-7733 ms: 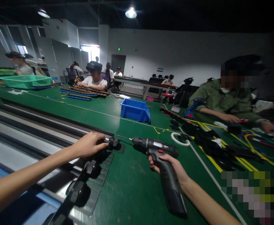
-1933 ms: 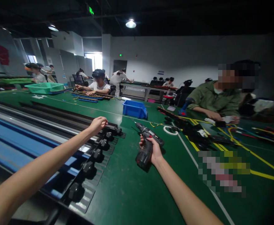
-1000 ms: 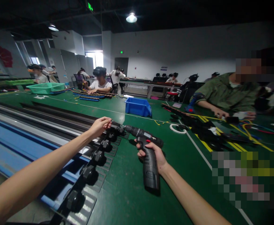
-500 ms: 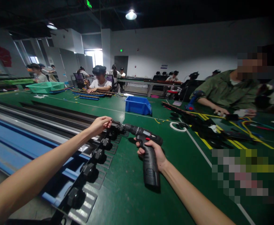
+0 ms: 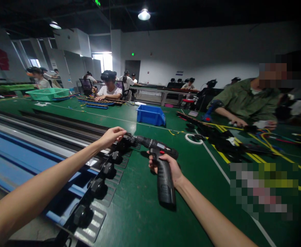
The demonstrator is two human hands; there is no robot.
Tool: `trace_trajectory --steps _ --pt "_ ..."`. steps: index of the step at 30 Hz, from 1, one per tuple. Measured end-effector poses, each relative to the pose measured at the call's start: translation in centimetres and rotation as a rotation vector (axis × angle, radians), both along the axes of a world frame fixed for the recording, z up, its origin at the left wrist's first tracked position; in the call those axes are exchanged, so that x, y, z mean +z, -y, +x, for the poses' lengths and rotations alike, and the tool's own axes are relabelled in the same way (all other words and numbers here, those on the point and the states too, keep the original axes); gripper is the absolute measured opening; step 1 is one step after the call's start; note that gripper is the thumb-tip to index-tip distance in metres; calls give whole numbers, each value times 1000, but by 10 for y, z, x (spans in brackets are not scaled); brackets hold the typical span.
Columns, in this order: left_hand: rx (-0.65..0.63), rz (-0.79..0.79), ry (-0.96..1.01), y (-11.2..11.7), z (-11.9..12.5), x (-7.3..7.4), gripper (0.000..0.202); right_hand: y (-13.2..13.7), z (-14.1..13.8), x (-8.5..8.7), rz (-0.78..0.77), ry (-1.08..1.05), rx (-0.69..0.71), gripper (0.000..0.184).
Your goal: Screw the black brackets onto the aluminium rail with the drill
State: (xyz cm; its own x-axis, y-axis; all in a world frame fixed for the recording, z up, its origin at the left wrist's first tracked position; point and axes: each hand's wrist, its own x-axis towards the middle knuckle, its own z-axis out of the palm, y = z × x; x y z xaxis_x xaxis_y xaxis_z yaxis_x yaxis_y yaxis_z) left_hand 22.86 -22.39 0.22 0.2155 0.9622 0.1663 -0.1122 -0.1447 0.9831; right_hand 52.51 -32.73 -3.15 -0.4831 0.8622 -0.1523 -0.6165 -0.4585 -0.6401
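My right hand (image 5: 169, 165) is wrapped around the grip of a black cordless drill (image 5: 160, 164). The drill's nose points left and meets the far end of a black rail (image 5: 102, 175) that carries several round black knobs. My left hand (image 5: 112, 135) reaches out over that far end with its fingers curled, pinching at the end knob (image 5: 124, 142) right where the drill bit touches. The rail runs from the bottom edge of the view up toward the middle of the green table (image 5: 140, 212).
A blue bin (image 5: 150, 115) stands beyond the drill. A white tape ring (image 5: 191, 139) and black strips with yellow cables (image 5: 230, 145) lie to the right, where a person in a green jacket (image 5: 245, 101) works. A conveyor track (image 5: 24, 137) runs along the left. A green basket (image 5: 47, 93) sits far left.
Since 1.9 s ago my right hand has swung the drill from a raised tilt down to level, its bit now against the rail's end knob. My left hand stays on that end.
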Motion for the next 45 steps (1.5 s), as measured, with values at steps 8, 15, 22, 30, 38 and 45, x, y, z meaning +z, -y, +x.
trace_trajectory --steps 8,15,22,30,38,45 --pt "188 402 -395 2 -4 5 29 8 20 1 -17 -20 -108 39" --pt "-34 546 -788 -10 -11 -2 31 20 34 7 -83 2 -86 42" --pt "-145 569 -883 -16 -14 -5 41 23 34 6 -84 27 -61 39" --pt "-186 602 -979 -21 -14 -8 40 20 39 -1 -44 91 -34 35" --pt "-182 620 -1003 -22 -14 -9 40 21 37 1 -49 120 -40 34" --pt "-182 619 -1014 -22 -15 -8 39 20 34 1 -48 128 -53 33"
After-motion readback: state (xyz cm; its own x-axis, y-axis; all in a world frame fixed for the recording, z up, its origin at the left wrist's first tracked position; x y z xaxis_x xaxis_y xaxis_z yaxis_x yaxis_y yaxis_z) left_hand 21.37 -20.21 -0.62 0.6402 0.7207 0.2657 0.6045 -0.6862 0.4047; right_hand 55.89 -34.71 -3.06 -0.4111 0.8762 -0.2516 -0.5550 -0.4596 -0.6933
